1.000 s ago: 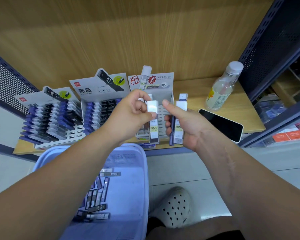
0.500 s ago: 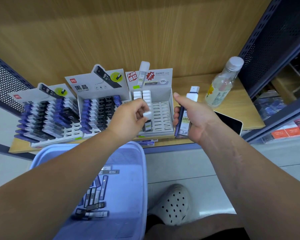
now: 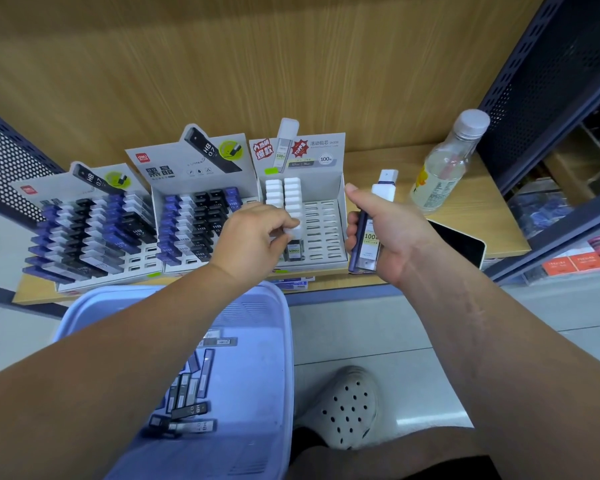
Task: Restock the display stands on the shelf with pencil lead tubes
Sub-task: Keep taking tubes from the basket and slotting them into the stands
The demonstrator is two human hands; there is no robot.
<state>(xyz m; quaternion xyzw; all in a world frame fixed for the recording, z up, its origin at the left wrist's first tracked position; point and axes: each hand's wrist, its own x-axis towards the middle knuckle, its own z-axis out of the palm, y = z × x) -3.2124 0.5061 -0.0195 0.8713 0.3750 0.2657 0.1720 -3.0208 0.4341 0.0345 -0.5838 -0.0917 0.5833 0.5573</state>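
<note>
Tan wood-grain shelf (image 3: 378,164). At nine o'clock a grey-white stand (image 3: 139,259) carries black, purple and clear tubes (image 3: 84,233) in rows — white-capped tubes (image 3: 291,192) toward twelve. Pale lavender basket (image 3: 257,306) at six; navy perforated panel (image 3: 534,98) at two.

- "黑晶", "HB 0.7" and "deli" are printed on the middle display stand's header (image 3: 187,161).
- "活动铅芯" and "100" are shown on the right display stand's header (image 3: 309,150).
- "100" is read on the white-capped tube (image 3: 369,244).
- "HB 0.7" is marked on a black tube (image 3: 189,410) in the basket (image 3: 281,323).
</note>
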